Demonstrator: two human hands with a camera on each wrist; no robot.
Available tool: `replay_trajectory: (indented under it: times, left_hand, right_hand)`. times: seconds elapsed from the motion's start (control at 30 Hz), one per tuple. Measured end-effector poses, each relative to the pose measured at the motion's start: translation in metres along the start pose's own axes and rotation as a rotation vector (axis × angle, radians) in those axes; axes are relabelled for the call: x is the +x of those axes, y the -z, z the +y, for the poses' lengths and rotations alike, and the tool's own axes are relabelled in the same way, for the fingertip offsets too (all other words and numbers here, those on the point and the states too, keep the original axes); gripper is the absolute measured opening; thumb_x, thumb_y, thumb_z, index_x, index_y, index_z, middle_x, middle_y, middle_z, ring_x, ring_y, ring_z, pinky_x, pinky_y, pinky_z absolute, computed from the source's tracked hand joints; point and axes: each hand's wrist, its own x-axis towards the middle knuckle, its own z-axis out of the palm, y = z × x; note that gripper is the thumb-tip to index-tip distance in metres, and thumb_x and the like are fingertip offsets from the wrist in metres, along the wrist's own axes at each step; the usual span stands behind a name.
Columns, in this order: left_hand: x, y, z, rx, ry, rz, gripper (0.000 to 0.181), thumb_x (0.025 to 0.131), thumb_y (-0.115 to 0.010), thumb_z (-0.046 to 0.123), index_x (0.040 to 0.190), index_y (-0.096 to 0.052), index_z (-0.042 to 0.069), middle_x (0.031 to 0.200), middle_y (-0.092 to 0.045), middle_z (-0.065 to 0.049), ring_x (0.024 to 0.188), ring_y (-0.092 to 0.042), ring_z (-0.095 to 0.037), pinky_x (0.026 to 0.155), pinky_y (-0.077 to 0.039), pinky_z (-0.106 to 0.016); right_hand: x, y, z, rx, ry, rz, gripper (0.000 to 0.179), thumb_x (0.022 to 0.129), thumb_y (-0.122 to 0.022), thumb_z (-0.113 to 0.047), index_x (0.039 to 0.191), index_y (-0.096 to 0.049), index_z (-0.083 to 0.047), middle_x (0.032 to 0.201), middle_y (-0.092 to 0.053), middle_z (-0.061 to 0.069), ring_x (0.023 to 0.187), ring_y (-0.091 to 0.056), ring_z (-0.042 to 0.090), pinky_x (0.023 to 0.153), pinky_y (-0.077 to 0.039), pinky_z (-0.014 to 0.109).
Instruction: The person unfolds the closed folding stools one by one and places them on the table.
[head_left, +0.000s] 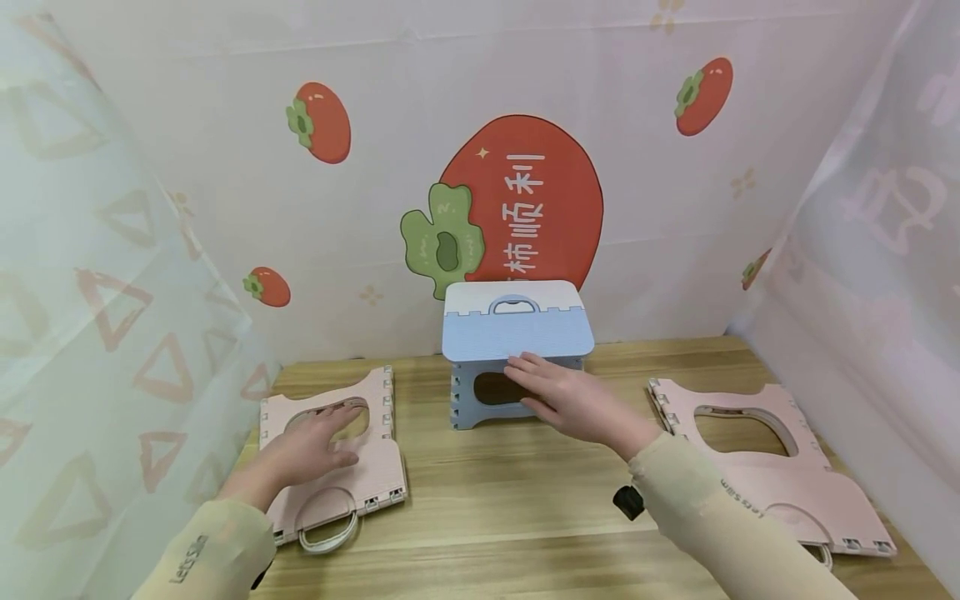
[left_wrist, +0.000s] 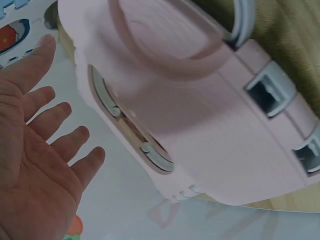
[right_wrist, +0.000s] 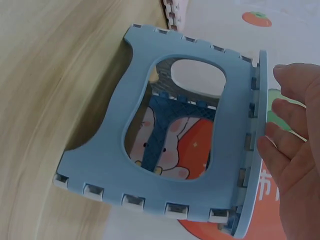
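A blue folding step stool (head_left: 517,336) with a white rear top strip stands unfolded at the back middle, against the wall. My right hand (head_left: 581,406) is at the front edge of its top, fingers extended; whether they touch it I cannot tell. On the left, a pink folding stool (head_left: 378,475) lies folded flat, its white carry loop toward me. Over it hovers my left hand (head_left: 311,450), fingers loosely spread and holding nothing. In the left wrist view a gap shows between the palm (left_wrist: 35,160) and the pink stool (left_wrist: 215,130).
A second pink folding stool (head_left: 795,487) lies folded flat at the right, partly behind my right sleeve. All stand on a wood-grain tabletop (head_left: 487,517). Printed cloth walls (head_left: 375,208) with persimmon pictures enclose the back and both sides.
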Motion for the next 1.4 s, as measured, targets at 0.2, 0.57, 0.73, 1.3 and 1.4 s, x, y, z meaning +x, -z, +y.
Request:
replay_trajectory:
  times: [0.2, 0.57, 0.73, 1.3, 1.4]
  left_hand:
    - [-0.01, -0.011, -0.009, -0.051, 0.075, -0.034, 0.082, 0.085, -0.08, 0.037, 0.152, -0.046, 0.002, 0.152, -0.047, -0.027, 0.137, -0.04, -0.056, 0.105, -0.038, -0.073]
    - [-0.017, -0.024, -0.014, -0.031, 0.127, -0.074, 0.083, 0.086, -0.077, 0.046, 0.149, -0.049, 0.0, 0.151, -0.047, -0.028, 0.134, -0.045, -0.057, 0.104, -0.041, -0.071]
    - [-0.018, -0.027, -0.014, -0.025, 0.125, -0.089, 0.094, 0.081, -0.079, 0.056, 0.15, -0.048, 0.0, 0.152, -0.046, -0.029, 0.133, -0.047, -0.056, 0.104, -0.041, -0.071]
    - [-0.017, -0.034, -0.014, 0.015, 0.131, -0.111, 0.104, 0.076, -0.078, 0.066, 0.152, -0.047, 0.002, 0.151, -0.045, -0.033, 0.132, -0.048, -0.054, 0.095, -0.047, -0.072]
    - [-0.016, -0.037, -0.016, 0.025, 0.147, -0.11, 0.105, 0.076, -0.075, 0.07, 0.152, -0.047, 0.004, 0.15, -0.046, -0.032, 0.131, -0.05, -0.053, 0.094, -0.048, -0.071]
  right_hand:
    - [0.002, -0.008, -0.009, -0.002, 0.058, 0.044, 0.047, 0.095, -0.073, -0.013, 0.14, -0.062, -0.005, 0.146, -0.059, 0.014, 0.134, -0.057, 0.025, 0.101, -0.055, 0.041]
    - [0.002, -0.029, -0.022, 0.039, 0.017, -0.085, 0.049, 0.099, -0.069, -0.021, 0.146, -0.058, -0.009, 0.149, -0.057, 0.009, 0.13, -0.06, 0.022, 0.092, -0.059, 0.039]
    - [0.0, -0.043, -0.028, 0.068, -0.012, -0.167, 0.05, 0.102, -0.066, -0.023, 0.149, -0.054, -0.009, 0.151, -0.055, 0.01, 0.13, -0.061, 0.023, 0.094, -0.059, 0.039]
    - [-0.005, -0.081, -0.042, 0.133, -0.037, -0.271, 0.048, 0.103, -0.064, -0.023, 0.148, -0.055, -0.011, 0.147, -0.059, 0.006, 0.13, -0.061, 0.021, 0.108, -0.05, 0.036]
    - [-0.005, -0.086, -0.045, 0.141, -0.056, -0.3, 0.048, 0.103, -0.063, -0.024, 0.149, -0.054, -0.013, 0.148, -0.058, 0.006, 0.132, -0.059, 0.02, 0.11, -0.048, 0.036]
